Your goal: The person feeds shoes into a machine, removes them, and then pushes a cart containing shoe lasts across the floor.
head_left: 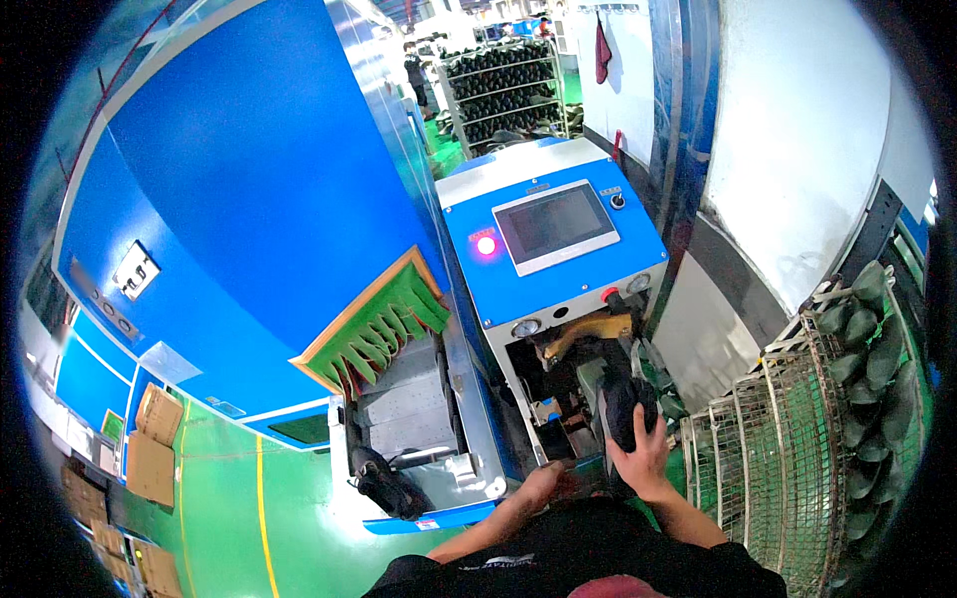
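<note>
A dark shoe (626, 407) sits in the open front of a blue and white machine (573, 261). My right hand (643, 456) grips the shoe's near end, fingers and thumb spread around it. My left hand (543, 484) is curled at the machine's lower front edge, left of the shoe; what its fingers hold, if anything, is hidden. Above the shoe is a yellowish curved part (588, 334) inside the machine. The panel on top carries a dark screen (556, 225) and a lit red button (485, 245).
At left, a conveyor (404, 404) leads under a green fringed curtain (384, 334) into a large blue cabinet (269, 189). A black shoe (384, 483) lies at its near end. A wire rack (768, 448) and several dark shoe-shaped pieces (865, 364) stand close at right.
</note>
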A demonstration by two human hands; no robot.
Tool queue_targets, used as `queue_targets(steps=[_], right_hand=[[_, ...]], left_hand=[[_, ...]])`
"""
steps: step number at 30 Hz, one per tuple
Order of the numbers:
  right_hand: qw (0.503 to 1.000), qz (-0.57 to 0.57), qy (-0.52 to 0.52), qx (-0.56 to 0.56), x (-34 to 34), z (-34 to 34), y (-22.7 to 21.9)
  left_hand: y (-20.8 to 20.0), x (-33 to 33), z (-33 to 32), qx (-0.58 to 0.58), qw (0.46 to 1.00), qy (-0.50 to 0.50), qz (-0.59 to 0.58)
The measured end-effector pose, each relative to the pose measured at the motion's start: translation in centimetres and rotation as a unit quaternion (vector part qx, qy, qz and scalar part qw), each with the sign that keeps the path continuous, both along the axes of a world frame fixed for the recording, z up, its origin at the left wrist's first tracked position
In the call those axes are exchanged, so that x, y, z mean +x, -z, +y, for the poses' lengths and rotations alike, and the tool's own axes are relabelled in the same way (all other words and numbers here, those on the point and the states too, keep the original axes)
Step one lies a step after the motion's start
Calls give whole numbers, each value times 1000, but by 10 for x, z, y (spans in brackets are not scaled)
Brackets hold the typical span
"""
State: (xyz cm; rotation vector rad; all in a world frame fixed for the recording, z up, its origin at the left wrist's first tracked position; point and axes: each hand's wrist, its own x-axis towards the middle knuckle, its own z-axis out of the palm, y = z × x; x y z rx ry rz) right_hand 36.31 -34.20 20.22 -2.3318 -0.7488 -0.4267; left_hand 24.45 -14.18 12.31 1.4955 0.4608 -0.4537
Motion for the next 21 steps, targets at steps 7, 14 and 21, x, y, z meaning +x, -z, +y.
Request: queue_targets(steps=[7, 14, 21], right_hand=[[987, -134, -72, -53, -39, -51, -11], [939, 147, -284, -128, -65, -71, -111], [647, 651, -7, 397, -4, -27, 24]], left_hand=[[-60, 19, -20, -418, 906, -13, 67], [-14, 4, -27, -377, 910, 56, 167], [-32, -15, -21, -271, 944, 114, 148]])
